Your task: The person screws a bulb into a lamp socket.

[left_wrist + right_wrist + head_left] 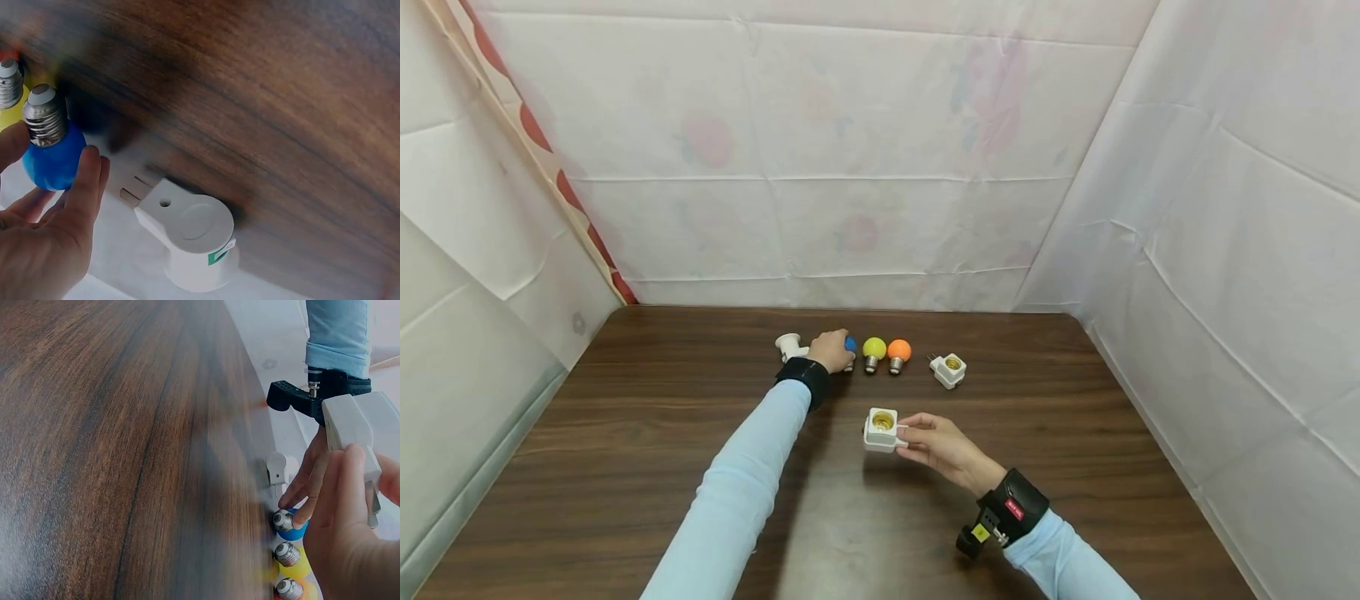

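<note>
My left hand is at the back of the table, its thumb and fingers around a blue light bulb. The bulb's silver screw base shows between the fingertips in the left wrist view. My right hand pinches a white plug-in lamp socket by its plug end, over the middle of the table, with the brass-coloured opening facing up. Right of the blue bulb lie a yellow-green bulb and an orange bulb. A white lamp socket with a round cup lies left of the left hand, its prongs toward the bulb.
Another white square plug-in socket lies right of the orange bulb. Everything rests on a dark wood-grain table. White sheeting hangs behind the table and along both sides.
</note>
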Motion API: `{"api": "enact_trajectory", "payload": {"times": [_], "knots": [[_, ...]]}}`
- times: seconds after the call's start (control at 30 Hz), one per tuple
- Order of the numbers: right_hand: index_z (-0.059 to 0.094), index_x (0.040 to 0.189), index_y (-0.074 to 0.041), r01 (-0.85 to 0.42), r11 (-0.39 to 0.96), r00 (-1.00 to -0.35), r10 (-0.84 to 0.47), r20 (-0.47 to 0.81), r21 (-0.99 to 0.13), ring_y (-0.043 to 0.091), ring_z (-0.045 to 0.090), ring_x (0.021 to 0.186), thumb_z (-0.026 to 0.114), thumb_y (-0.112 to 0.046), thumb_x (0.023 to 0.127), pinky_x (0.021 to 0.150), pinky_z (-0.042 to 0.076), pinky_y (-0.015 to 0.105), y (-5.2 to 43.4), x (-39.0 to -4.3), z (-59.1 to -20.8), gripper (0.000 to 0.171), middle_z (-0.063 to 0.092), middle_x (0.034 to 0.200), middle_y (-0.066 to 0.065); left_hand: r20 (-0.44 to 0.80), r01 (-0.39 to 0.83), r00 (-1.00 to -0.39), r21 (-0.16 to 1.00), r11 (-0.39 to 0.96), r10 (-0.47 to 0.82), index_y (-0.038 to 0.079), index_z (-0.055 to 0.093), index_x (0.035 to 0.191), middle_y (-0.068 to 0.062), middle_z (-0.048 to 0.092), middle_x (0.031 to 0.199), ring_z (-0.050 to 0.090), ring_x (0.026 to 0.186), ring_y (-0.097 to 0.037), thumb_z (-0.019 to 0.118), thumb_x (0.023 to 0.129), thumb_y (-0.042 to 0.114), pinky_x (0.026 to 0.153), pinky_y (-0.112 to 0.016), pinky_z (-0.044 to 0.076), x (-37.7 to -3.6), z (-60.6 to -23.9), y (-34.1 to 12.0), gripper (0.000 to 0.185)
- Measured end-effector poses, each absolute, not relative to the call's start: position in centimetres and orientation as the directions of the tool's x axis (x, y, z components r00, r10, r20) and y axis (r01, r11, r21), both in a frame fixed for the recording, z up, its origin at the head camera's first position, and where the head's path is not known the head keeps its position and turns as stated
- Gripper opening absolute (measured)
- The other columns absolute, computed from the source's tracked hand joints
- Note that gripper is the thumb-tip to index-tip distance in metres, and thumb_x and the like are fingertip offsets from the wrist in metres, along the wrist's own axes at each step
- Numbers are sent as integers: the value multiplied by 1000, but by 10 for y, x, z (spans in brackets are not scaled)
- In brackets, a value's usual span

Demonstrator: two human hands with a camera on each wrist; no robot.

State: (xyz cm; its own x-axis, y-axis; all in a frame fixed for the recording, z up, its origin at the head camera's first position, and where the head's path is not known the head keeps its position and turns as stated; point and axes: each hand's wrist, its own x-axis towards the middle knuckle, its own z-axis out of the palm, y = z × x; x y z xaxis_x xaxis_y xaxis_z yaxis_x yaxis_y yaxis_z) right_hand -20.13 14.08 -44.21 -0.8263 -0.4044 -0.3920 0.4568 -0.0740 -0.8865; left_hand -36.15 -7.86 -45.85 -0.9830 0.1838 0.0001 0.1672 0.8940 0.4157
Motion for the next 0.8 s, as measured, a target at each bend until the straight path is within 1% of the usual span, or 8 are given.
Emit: {"api": "enact_trajectory", "payload": {"times": [0.2, 0.43, 0.6, 0.8], "knots": [[43, 120, 8, 462, -69, -826, -395, -401, -884, 14, 61, 86, 58, -8, 89, 81, 53, 23, 139, -200, -443, 38, 50, 109, 15, -8, 139, -987, 438, 888, 158, 1, 52, 126, -21, 59, 117, 58, 105, -36, 62, 85, 19, 88, -46, 49, -359, -455, -82, 46], [44, 119, 7, 473, -72, -826, -383, -413, -878, 15, 61, 87, 60, -9, 88, 82, 53, 23, 141, -201, -445, 38, 49, 112, 17, 3, 113, -992, 503, 857, 129, 1, 53, 123, -21, 60, 117, 59, 104, -36, 65, 83, 18, 87, -46, 49, -354, -451, -85, 45], [45, 118, 7, 479, -81, -828, -371, -420, -874, 16, 61, 87, 60, -8, 88, 81, 53, 23, 142, -202, -445, 37, 49, 111, 17, 34, 132, -990, 543, 829, 135, 1, 52, 124, -20, 59, 118, 58, 105, -36, 65, 83, 20, 89, -46, 48, -356, -448, -87, 47], [44, 118, 8, 465, -85, -836, -370, -406, -881, 15, 61, 86, 60, -8, 88, 80, 53, 23, 140, -203, -445, 38, 50, 108, 16, 50, 170, -984, 576, 799, 174, 4, 49, 127, -19, 57, 122, 56, 109, -35, 62, 85, 23, 91, -47, 47, -351, -433, -92, 48]]}}
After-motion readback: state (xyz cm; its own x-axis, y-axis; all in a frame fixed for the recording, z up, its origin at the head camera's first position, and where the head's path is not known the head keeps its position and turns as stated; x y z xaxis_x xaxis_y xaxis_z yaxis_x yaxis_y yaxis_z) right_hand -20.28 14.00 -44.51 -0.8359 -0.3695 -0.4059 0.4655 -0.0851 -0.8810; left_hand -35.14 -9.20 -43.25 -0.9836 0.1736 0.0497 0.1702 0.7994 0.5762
